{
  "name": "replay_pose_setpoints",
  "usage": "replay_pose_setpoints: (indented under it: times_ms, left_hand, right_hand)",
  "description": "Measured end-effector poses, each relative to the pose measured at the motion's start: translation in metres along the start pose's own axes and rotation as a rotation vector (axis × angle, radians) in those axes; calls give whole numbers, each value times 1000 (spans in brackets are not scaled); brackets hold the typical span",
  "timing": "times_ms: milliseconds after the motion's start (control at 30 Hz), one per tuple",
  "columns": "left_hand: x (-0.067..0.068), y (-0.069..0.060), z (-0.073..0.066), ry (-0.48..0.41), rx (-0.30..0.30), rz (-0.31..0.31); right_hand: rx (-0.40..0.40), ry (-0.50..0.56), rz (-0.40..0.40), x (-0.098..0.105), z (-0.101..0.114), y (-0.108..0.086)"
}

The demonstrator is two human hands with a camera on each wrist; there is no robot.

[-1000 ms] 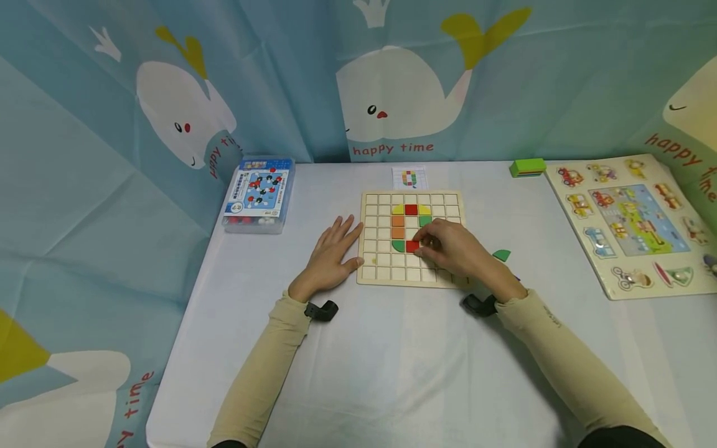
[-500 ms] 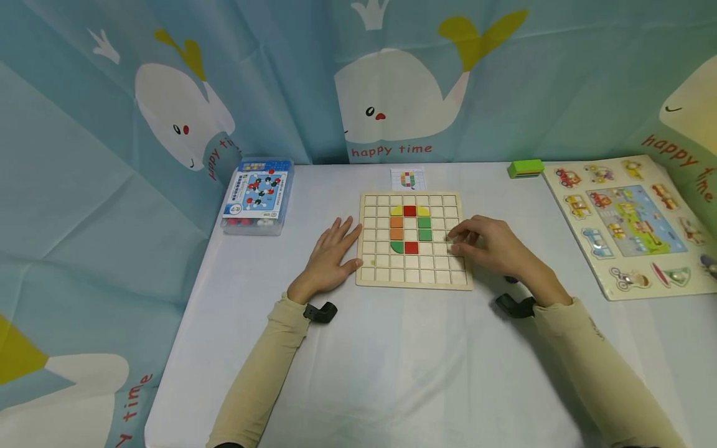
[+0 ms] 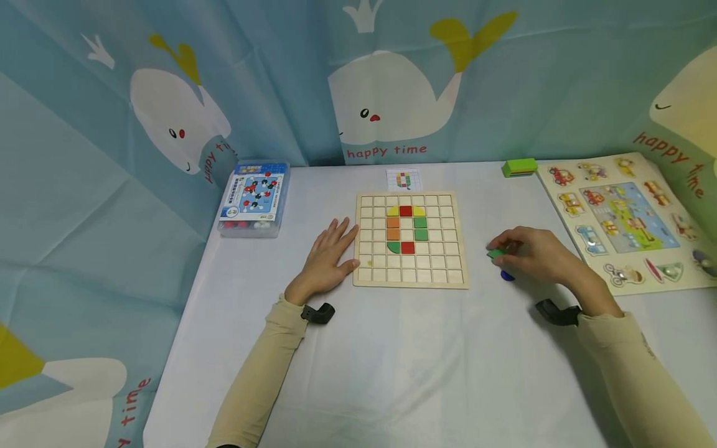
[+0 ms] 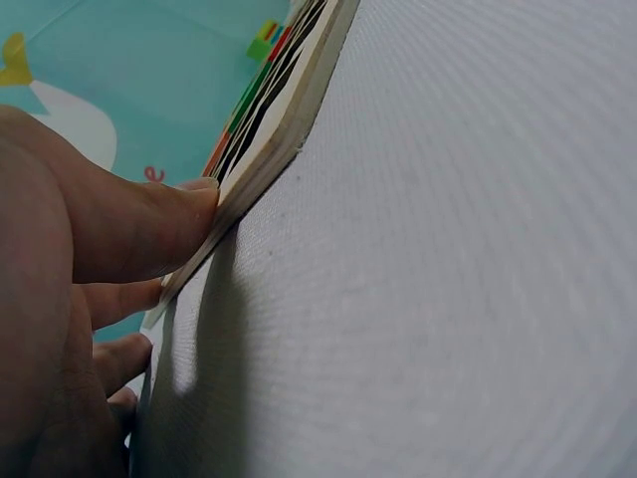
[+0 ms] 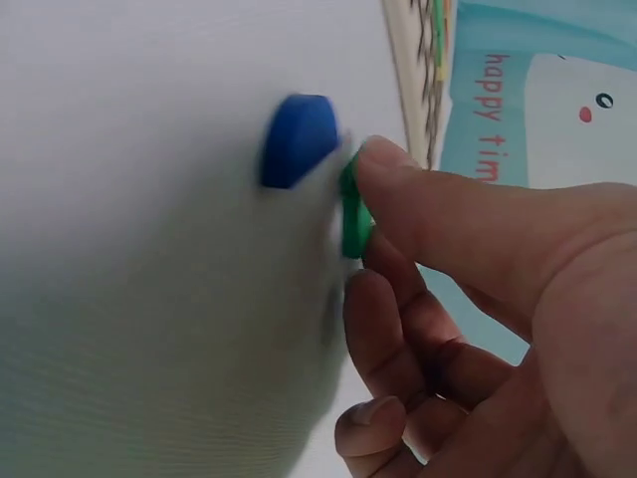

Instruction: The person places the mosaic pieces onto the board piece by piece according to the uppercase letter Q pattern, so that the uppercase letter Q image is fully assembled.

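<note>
A wooden grid board (image 3: 381, 274) lies mid-table with red, yellow, orange and green pieces set in a ring on its squares. My left hand (image 3: 325, 258) lies spread flat at the board's left edge, and its thumb (image 4: 149, 224) touches the side in the left wrist view. To the right of the board, my right hand (image 3: 532, 252) pinches a green quarter-round piece (image 5: 354, 214) between thumb and fingers, low over the cloth. Just beside it lies a blue piece (image 5: 299, 139), partly blurred in the right wrist view.
Behind the board lies a small pattern card (image 3: 403, 180). A plastic box (image 3: 254, 200) stands at the back left. At the right are a green block (image 3: 520, 167) and a picture puzzle board (image 3: 605, 264). A whale-print curtain (image 3: 280, 93) hangs behind the table.
My right hand has left the board and moved right, and now pinches the green quarter-round piece. A green square has appeared in the ring's right side. The left hand stays in place.
</note>
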State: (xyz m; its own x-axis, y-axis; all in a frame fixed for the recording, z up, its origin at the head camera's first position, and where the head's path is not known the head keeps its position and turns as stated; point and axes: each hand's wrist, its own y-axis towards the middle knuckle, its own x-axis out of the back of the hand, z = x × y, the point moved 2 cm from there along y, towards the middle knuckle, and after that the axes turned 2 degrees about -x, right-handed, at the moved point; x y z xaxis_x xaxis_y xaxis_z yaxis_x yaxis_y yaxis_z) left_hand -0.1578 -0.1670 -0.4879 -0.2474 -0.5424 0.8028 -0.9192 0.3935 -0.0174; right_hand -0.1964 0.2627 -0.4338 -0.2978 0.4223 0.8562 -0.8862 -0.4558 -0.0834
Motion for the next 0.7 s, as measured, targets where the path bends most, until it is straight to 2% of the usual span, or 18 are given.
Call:
replay_pose_setpoints:
  times_ms: [367,500,700]
  left_hand:
    - [0,-1,0,-20,4,-1]
    - [0,-1,0,-16,7,8]
    - [2,-1,0,-17,8,11]
  right_hand:
    - [-82,20,5,-11,4,3]
    - [-63,29,9,-9,8,2]
    - [-35,56,57,-4,7,0]
